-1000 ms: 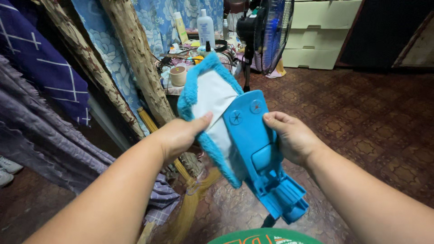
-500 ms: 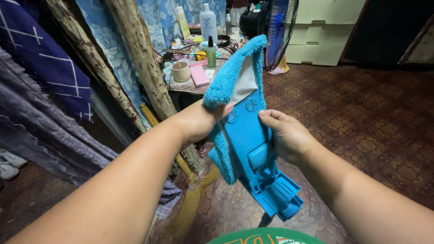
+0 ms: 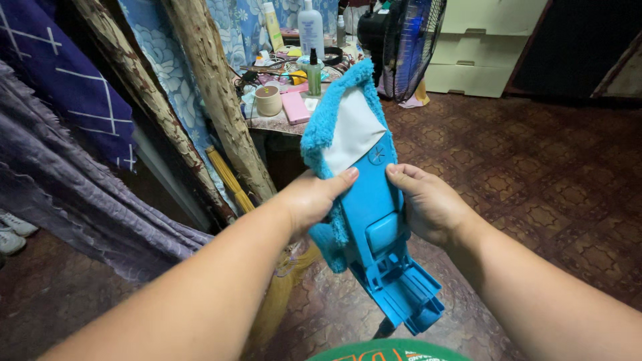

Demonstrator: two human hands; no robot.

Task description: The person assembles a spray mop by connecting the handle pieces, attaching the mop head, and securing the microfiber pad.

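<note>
- The left hand (image 3: pixel 314 199) is closed on the left edge of a blue plastic flat-mop head (image 3: pixel 378 230), its thumb pressed on the plastic face and its fingers wrapped behind, where the fluffy blue microfibre pad (image 3: pixel 334 134) is gathered.
- The right hand (image 3: pixel 431 204) is closed on the right edge of the same mop head, thumb on top and fingers hidden behind it.
- The mop head is held in the air between both hands, tilted with its hinged socket end (image 3: pixel 408 301) near and low and its far end raised; the pad covers the far end, its white backing turned toward the camera and its fluffy rim curled around the plastic.
- Judged from the grip, the pad is being fitted over or worked along the plate; the plate would best be kept steady by the right hand while the pad's edge is drawn evenly by the left, so that the rim seats on both sides without bunching.
- A bunched fold lies under the left thumb; it would need smoothing for the pad to lie flat.
- Beyond the hands, at far left, a cluttered tabletop (image 3: pixel 274 124) carries a beige cup (image 3: pixel 269 100), a pink flat case (image 3: pixel 294 107) and bottles.
- A standing fan (image 3: pixel 408 47) is seen behind the pad, and rough wooden posts (image 3: pixel 214 93) lean at left.
- A patterned brown floor (image 3: pixel 535 167) spreads to the right.
</note>
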